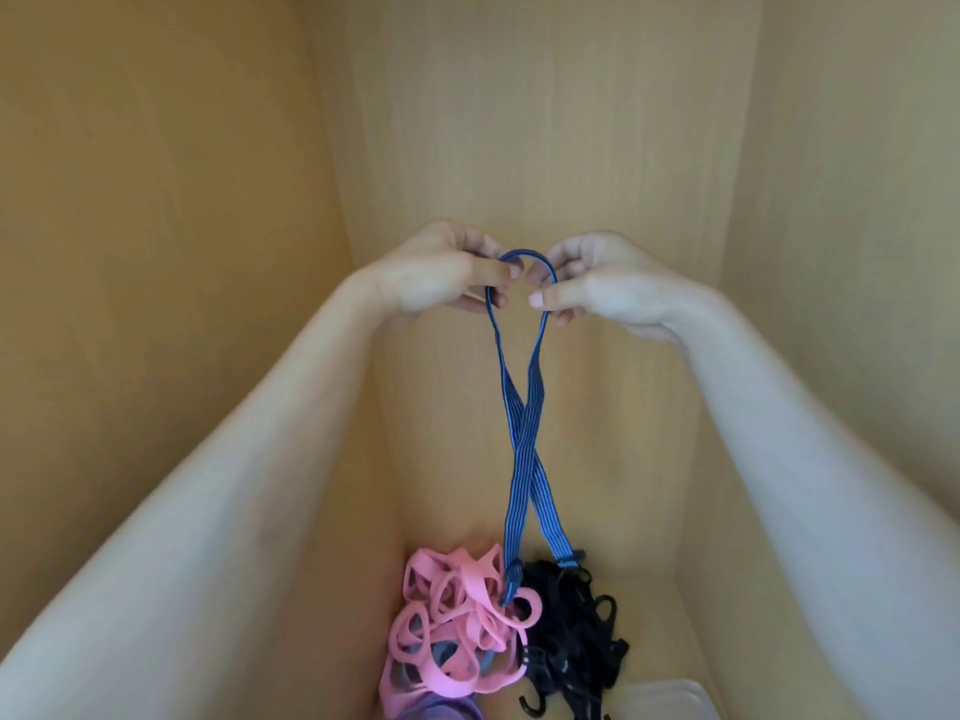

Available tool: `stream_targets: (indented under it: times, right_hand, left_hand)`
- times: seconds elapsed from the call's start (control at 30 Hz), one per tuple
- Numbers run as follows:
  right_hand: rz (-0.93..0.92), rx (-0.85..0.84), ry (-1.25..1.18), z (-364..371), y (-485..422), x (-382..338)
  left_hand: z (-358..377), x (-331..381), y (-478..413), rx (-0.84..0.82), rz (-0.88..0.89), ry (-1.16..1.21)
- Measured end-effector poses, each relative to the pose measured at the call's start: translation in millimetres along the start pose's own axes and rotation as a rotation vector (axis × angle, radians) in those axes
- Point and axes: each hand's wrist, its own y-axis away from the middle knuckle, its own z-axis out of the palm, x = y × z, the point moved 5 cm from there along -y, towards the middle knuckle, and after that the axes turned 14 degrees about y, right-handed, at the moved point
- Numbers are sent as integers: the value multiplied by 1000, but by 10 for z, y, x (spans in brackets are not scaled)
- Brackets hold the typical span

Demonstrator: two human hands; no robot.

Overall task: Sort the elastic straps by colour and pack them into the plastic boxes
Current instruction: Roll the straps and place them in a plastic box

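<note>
The blue striped elastic strap with dark end hooks (524, 423) hangs doubled from both hands, its long axis running 12 to 6 o'clock. Its folded bend sits at the top, bridging the left hand (441, 275) and the right hand (597, 283), which are level and equally near it. Each hand's fingers (540, 298) are closed in a pinch on one side of the loop: the left at about 9 o'clock of the bend, the right at about 3 o'clock. Below the hands the two runs cross once, then part again. The hooked ends point down at 6 o'clock, just over the heap on the pale wooden table (597, 459). One hook looks caught in, or touching, the tangle of pink flat rubber loops (452, 631); the other hangs by the pile of black hooked straps (571, 626). A corner of a clear plastic box (665, 698) shows at about 5 o'clock of the piles. I judge the next move turns on lifting straight up towards 12 o'clock to free the lower hook
</note>
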Motion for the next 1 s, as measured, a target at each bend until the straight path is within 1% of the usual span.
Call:
stream_targets:
  times: [0.17, 0.27, 0.33, 0.57, 0.77, 0.87, 1.0]
  right_hand:
    - [0, 44, -106, -16, 32, 57]
    - [16, 67, -141, 8, 43, 116]
    - [26, 76, -218, 31, 51, 154]
    - [9, 35, -451, 99, 109, 194]
    - [-18, 22, -608, 84, 139, 108]
    - [-31, 22, -626, 90, 134, 64]
    - [-30, 31, -540, 187, 121, 41]
  left_hand:
    - [48, 206, -51, 21, 76, -30]
    - [71, 316, -92, 57, 111, -93]
    - [96, 384, -118, 72, 133, -155]
    - [128, 422, -217, 107, 179, -338]
    - [90, 437, -200, 132, 204, -386]
    - [75, 469, -196, 132, 218, -414]
    - [62, 506, -193, 128, 228, -422]
